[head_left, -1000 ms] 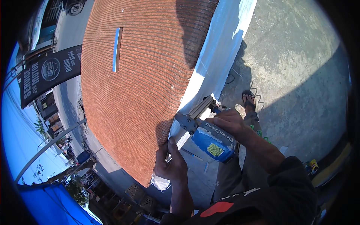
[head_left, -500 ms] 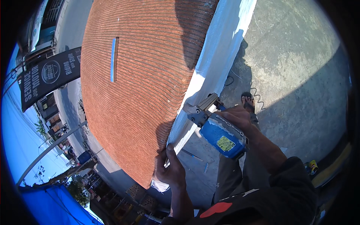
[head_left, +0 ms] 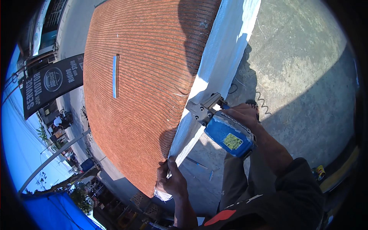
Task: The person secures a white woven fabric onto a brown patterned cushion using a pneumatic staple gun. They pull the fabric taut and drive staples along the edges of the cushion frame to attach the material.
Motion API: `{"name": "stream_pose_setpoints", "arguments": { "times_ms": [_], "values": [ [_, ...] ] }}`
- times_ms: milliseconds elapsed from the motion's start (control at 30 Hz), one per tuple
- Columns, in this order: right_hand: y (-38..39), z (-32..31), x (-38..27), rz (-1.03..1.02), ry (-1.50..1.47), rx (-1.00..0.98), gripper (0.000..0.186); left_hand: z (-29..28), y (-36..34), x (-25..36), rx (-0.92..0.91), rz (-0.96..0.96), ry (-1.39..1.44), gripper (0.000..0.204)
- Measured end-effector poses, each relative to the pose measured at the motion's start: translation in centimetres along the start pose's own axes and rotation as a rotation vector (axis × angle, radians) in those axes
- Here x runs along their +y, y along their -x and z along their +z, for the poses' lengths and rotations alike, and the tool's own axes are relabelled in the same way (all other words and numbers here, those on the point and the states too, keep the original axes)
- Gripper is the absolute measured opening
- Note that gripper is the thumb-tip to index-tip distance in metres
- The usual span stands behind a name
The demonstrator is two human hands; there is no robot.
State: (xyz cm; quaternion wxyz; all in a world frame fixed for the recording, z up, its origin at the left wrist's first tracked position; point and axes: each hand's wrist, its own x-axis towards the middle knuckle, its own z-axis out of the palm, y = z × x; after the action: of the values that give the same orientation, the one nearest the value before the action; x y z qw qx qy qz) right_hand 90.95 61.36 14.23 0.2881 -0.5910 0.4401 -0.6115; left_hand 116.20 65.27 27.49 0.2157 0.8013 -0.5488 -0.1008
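My right hand [head_left: 244, 115] grips a blue pneumatic staple gun [head_left: 226, 134] with a grey metal head. The gun's nose rests at the border between rust-brown ribbed fabric [head_left: 142, 84] and a white cloth side [head_left: 220, 50] of a large padded piece. Nearer to me, my left hand [head_left: 172, 182] is closed on the fabric's edge, pinching it between thumb and fingers. A narrow blue strip [head_left: 114, 76] lies on top of the brown fabric. The gun's trigger is hidden by my right hand.
A black coiled air hose [head_left: 263, 103] trails over the concrete floor [head_left: 295, 76] by my foot. A small yellow can [head_left: 319, 172] stands at the right. Beyond the padded piece are a street, a dark banner [head_left: 53, 84] and a blue tarp [head_left: 53, 209].
The view has shifted slightly. My left hand sits a little lower along the edge, still pinching it. The staple gun stays on the border. A pale thread now shows near its head.
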Motion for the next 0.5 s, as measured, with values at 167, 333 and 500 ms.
{"name": "stream_pose_setpoints", "arguments": {
  "times_ms": [167,333,500],
  "values": [
    [-0.3,-1.2,1.4,-0.031,0.04,0.058,0.038,0.0,0.0,0.7,-0.006,0.041,-0.019,0.03],
    [-1.2,-2.5,2.1,-0.021,0.019,0.007,0.039,-0.1,0.1,0.8,-0.013,0.006,-0.064,0.029],
    [-2.3,-3.4,2.9,-0.024,0.012,0.056,0.042,-0.1,0.0,1.6,-0.018,0.062,-0.133,0.029]
  ]
}}
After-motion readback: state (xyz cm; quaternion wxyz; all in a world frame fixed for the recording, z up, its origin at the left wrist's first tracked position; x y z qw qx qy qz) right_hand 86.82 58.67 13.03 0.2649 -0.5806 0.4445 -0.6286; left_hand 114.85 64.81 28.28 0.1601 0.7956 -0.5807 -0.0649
